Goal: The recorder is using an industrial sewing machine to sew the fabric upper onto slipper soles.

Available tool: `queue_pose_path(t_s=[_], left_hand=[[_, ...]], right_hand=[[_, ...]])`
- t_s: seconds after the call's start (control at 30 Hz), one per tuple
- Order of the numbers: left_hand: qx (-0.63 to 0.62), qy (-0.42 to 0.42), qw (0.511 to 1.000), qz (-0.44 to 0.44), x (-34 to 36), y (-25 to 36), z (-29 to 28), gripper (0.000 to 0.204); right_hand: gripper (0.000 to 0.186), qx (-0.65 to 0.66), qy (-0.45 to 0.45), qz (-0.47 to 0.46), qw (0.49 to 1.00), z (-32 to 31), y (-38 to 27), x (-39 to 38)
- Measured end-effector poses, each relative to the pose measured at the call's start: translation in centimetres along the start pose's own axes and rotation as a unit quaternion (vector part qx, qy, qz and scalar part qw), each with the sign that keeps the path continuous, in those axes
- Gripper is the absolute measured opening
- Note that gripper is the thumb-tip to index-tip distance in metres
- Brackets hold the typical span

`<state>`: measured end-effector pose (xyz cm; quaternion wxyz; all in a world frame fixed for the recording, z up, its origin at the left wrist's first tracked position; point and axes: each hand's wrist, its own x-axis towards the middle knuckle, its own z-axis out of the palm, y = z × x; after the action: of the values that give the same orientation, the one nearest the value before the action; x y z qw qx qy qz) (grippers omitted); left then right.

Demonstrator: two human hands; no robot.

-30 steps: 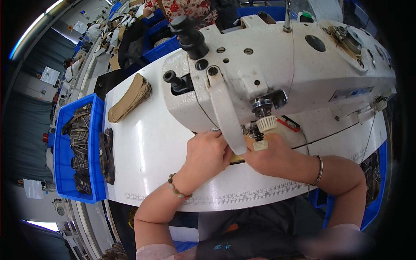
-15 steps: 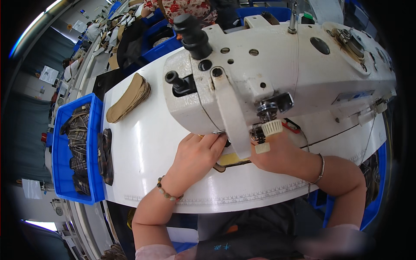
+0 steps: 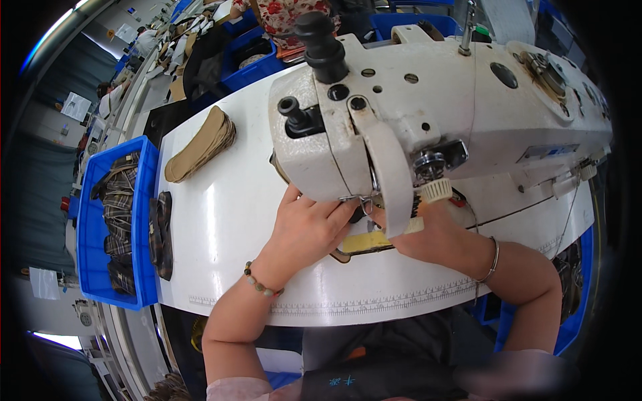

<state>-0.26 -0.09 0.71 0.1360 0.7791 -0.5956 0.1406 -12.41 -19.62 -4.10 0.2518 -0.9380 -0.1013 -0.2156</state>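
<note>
A white sewing machine [image 3: 414, 100] stands over the table. Beneath its head lies a brown, dark-edged flat piece [image 3: 341, 257]; most of it is hidden by the machine and my hands. My left hand [image 3: 307, 227], wearing a beaded bracelet, is bent over the piece beside the needle area, its fingers close together and its fingertips partly hidden. My right hand [image 3: 435, 234] is at the other side of the needle area, its fingers curled in behind the white lever [image 3: 388, 167] and mostly covered. A yellow strip [image 3: 364, 241] shows between the hands.
At the left, a blue bin [image 3: 147, 227] holds plaid fabric pieces, with another plaid piece [image 3: 160, 234] beside it. A stack of tan sole-shaped pieces [image 3: 202, 145] lies on the white table [image 3: 227, 267]. A ruler scale runs along the near edge. A person stands beyond the machine.
The view has shifted slightly, so the machine appears farther right. A dark curved edge now shows left of the machine head. Both hands stay at the needle area.
</note>
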Motion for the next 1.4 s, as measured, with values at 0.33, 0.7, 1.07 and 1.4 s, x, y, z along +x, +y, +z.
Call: queue_pose_path(t_s=[0.33,0.7,1.07,1.4], left_hand=[[-0.012,-0.004,1.000,0.001,-0.1,-0.6,0.4,0.039],[-0.018,0.010,0.999,0.029,0.0,-0.6,0.9,0.028],[-0.025,-0.036,0.999,0.002,0.3,0.1,0.4,0.027],[0.036,-0.056,0.998,-0.008,0.4,1.7,-0.1,0.023]], right_hand=[[0.030,-0.020,-0.007,-0.030,0.999,0.5,0.7,-0.5],[0.021,-0.008,-0.008,-0.020,1.000,0.1,1.2,-0.3],[0.023,0.036,-0.037,-0.021,0.998,-0.8,0.4,-0.1],[0.021,0.004,-0.025,-0.049,0.998,-0.9,0.5,0.0]])
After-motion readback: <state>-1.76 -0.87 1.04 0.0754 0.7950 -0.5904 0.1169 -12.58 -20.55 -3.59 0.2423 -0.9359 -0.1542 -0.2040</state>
